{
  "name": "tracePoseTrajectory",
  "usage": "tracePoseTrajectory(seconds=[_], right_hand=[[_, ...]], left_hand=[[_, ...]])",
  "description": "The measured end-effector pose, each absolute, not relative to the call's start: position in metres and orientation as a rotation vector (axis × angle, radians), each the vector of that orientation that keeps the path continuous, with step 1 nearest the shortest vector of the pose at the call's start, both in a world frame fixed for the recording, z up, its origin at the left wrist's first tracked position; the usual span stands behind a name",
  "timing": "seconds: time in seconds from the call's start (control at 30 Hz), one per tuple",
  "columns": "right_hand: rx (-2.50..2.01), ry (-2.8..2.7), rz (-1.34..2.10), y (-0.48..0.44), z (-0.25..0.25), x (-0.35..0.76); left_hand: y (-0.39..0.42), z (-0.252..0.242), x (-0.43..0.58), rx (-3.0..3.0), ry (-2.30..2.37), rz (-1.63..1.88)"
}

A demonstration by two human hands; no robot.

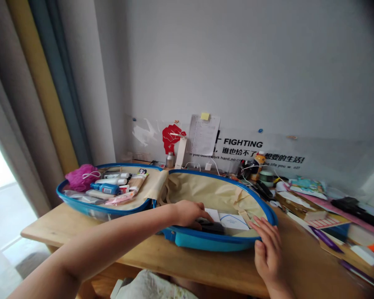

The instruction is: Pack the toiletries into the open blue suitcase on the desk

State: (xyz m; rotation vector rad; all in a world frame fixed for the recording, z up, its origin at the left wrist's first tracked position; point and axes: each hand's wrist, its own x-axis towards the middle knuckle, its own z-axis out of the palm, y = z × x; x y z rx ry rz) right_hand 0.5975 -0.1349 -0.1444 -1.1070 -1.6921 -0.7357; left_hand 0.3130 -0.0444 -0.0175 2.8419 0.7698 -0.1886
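Observation:
A blue suitcase with a beige lining [202, 187] lies opened flat on the wooden table, its two halves side by side. My left hand [190, 214] reaches into the right half, its fingers curled over a dark, flat object [210, 226] near the front wall; its kind is not clear. Beside that object lies a white box [233, 221] with blue lines. My right hand [269, 247] is at the right front rim, fingers stretched out over the edge and thumb apart. The left half carries a pink bath puff [82, 177], a blue bottle [104, 188] and several tubes and packets.
Along the wall stand a small metallic bottle [170, 160] and a white upright device [181, 153]. Papers, pens, a black item and a packet of wipes [310, 187] crowd the table's right side. Curtains [40, 83] hang at the left, near the table's edge.

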Motion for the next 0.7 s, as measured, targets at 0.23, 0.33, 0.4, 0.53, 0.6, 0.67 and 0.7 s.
tracePoseTrajectory(seconds=[0.23, 0.33, 0.4, 0.53, 0.6, 0.67, 0.7], right_hand=[[-1.086, -1.672, -0.72, -0.134, -0.143, 0.596], [-1.099, -1.683, -0.723, -0.134, -0.144, 0.597], [-1.12, -1.689, -0.731, -0.134, -0.145, 0.598], [-1.132, -1.696, -0.745, -0.134, -0.146, 0.6], [-1.132, -1.7, -0.758, -0.135, -0.145, 0.599], [-1.129, -1.706, -0.772, -0.135, -0.145, 0.599], [-1.127, -1.709, -0.778, -0.135, -0.144, 0.599]], left_hand=[[-0.043, -0.02, 0.316, 2.846, 0.72, -0.286], [-0.043, -0.019, 0.316, 2.863, 0.725, -0.299], [-0.043, -0.019, 0.317, 2.872, 0.723, -0.31], [-0.045, -0.02, 0.317, 2.877, 0.756, -0.299], [-0.045, -0.019, 0.316, 2.91, 0.779, -0.238], [-0.044, -0.013, 0.311, 2.952, 0.845, -0.082], [-0.042, -0.009, 0.307, 2.959, 0.908, 0.012]])
